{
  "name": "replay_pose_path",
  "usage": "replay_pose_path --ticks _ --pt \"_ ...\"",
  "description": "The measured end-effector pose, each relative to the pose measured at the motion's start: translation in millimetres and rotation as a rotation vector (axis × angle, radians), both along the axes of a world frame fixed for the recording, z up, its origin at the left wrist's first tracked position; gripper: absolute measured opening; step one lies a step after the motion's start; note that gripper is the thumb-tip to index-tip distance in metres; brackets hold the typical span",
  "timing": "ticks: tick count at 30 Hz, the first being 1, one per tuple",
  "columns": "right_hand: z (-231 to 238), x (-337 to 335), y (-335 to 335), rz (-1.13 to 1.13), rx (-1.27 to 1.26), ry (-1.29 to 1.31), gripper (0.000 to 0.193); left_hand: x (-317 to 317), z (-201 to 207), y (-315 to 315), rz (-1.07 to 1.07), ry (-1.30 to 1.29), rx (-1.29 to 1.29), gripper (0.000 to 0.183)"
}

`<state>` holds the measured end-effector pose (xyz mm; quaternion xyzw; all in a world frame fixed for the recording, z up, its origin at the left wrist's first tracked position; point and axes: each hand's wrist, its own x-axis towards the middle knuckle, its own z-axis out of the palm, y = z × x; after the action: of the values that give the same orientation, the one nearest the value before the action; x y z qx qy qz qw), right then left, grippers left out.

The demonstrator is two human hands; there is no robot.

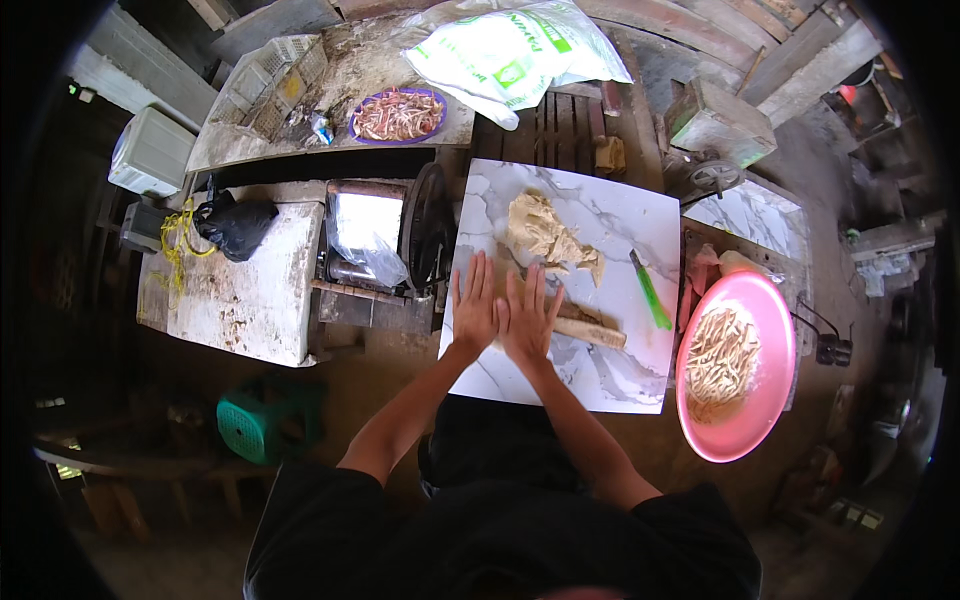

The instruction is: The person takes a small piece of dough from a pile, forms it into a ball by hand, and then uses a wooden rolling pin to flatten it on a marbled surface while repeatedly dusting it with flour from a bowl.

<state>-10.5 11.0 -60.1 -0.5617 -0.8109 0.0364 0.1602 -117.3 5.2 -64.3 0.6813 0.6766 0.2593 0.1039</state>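
My left hand (474,305) and my right hand (527,313) lie flat side by side on a white marble-patterned board (490,190), fingers stretched forward and thumbs meeting. From under my right hand a tan dough roll (590,332) sticks out to the right; the part beneath my palms is hidden. Just beyond my fingertips sits a rough lump of dough (545,232), with small bits beside it. A knife with a green handle (652,292) rests on the right side of the board, away from both hands.
Right of the board stands a pink basin (790,350) holding many pale dough strips. A hand-cranked roller machine (365,235) is at the left. Farther back are a purple-rimmed tray (352,128) of reddish strips and a white sack (515,55). A green stool (250,425) stands low left.
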Motion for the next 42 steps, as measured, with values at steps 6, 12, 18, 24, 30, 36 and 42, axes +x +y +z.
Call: replay_pose_path --ticks 6,12,18,24,30,36,42 --pt "7 -1 22 -0.042 0.0 -0.005 0.048 5 3 21 0.031 -0.013 0.075 0.061" --pt "14 -3 89 -0.066 0.086 0.023 0.05 9 0 87 0.142 0.107 0.056 0.062" --pt "9 -4 50 -0.061 0.054 -0.04 0.049 2 -2 47 0.062 0.11 -0.022 0.061" --pt "0 -7 -2 0.039 -0.06 0.03 0.045 -6 -10 -3 0.006 -0.037 0.014 0.062" --pt "-3 -6 58 -0.053 0.047 -0.042 0.046 3 1 52 0.048 -0.003 -0.035 0.057" --pt "8 -6 89 -0.058 0.077 0.001 0.047 6 -3 87 0.127 0.159 -0.067 0.057" --pt "-2 -9 57 -0.071 0.09 -0.044 0.047 -4 0 56 0.025 0.094 -0.186 0.055"
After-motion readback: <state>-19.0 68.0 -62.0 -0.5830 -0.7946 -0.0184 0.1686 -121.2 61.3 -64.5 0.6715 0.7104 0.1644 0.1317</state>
